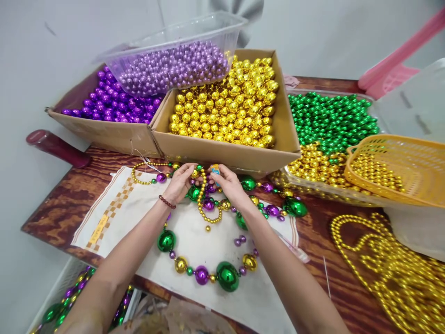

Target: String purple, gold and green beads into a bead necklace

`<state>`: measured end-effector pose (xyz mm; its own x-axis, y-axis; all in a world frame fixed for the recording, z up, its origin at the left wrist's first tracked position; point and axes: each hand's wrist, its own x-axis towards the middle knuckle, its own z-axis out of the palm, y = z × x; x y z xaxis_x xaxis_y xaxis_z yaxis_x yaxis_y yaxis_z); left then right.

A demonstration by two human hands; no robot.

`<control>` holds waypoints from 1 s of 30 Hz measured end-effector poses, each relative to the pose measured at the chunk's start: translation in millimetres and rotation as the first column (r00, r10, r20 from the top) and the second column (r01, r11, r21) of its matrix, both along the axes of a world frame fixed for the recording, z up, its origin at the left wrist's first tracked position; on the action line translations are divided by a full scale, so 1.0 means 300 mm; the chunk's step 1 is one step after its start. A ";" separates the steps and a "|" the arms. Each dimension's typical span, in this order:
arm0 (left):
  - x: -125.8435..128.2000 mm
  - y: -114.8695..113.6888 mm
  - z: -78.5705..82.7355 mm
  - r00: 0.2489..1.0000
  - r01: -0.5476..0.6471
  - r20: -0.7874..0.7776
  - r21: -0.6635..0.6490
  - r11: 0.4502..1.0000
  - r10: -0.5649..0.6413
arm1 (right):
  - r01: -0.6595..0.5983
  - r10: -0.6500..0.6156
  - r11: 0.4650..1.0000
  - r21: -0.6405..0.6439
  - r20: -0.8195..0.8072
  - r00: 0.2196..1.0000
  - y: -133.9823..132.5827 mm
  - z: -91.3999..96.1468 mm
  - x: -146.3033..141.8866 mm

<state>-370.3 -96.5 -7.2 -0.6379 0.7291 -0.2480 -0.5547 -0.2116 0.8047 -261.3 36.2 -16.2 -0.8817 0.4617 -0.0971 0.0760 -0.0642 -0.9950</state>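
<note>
My left hand (181,181), with a dark red bead bracelet at its wrist, pinches a bead strand (199,197) of small gold beads near a green bead. Close to its right, my right hand (225,178) is closed on a small orange-and-blue lighter (215,170). The fingertips of both hands nearly meet. Below them a bead necklace (201,275) of large green, gold and purple balls curves over the white towel (187,253). One loose gold bead (208,228) and several loose purple beads (238,242) lie inside that curve.
Behind the hands stand cardboard boxes of purple (104,127) and gold balls (222,150), with a clear tub (174,35) on top. Right are a bin of green and gold beads (333,120), a yellow basket (417,171) and gold strands (392,278). A maroon cylinder (59,148) leans left.
</note>
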 end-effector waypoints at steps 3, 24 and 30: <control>-0.001 0.000 0.000 1.000 -0.006 0.012 0.015 1.000 0.006 | 0.056 -0.064 0.978 0.198 0.030 0.998 0.006 -0.029 -0.010; -0.031 0.040 0.007 0.996 -0.003 0.091 -0.059 0.998 0.008 | 0.002 -0.008 0.999 0.041 0.140 0.990 0.058 -0.025 -0.035; -0.036 0.047 0.004 0.998 0.035 0.062 -0.071 0.997 -0.031 | 0.002 -0.055 0.969 0.247 0.206 0.977 0.075 -0.022 -0.063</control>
